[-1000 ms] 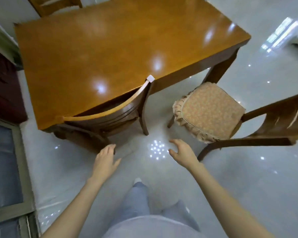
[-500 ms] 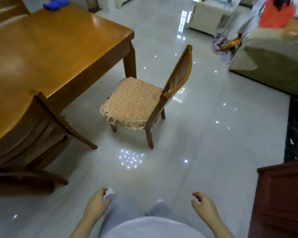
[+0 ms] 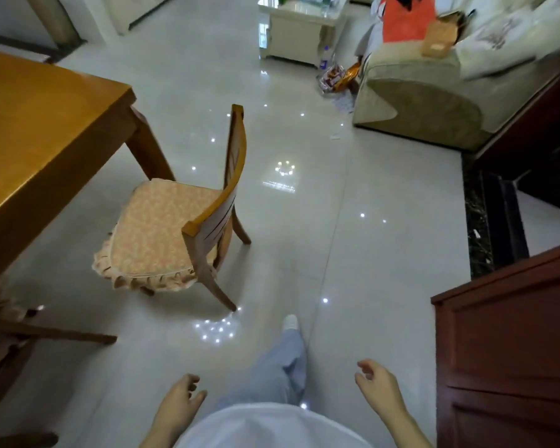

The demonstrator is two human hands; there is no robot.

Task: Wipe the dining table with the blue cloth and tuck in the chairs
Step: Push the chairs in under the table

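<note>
Cushioned chair point(image 3: 162, 231) stands pulled out from the bench point(image 3: 42, 130) at centre-left, not yet tucked. Left hand point(image 3: 178, 404) and right hand point(image 3: 377, 384), lower frame, hang loosely spread and empty, apparently approaching. Blue cloth not visible.

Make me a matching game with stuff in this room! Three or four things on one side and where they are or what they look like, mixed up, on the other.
Things:
1. dining table
2. cushioned chair
3. sofa
4. left hand

Descriptions:
A. open and holding nothing
B. top right, with an orange bag on it
C. pulled out from the table
D. shiny wood, at the left

Pairs: 1-D, 2-C, 3-B, 4-A
</note>
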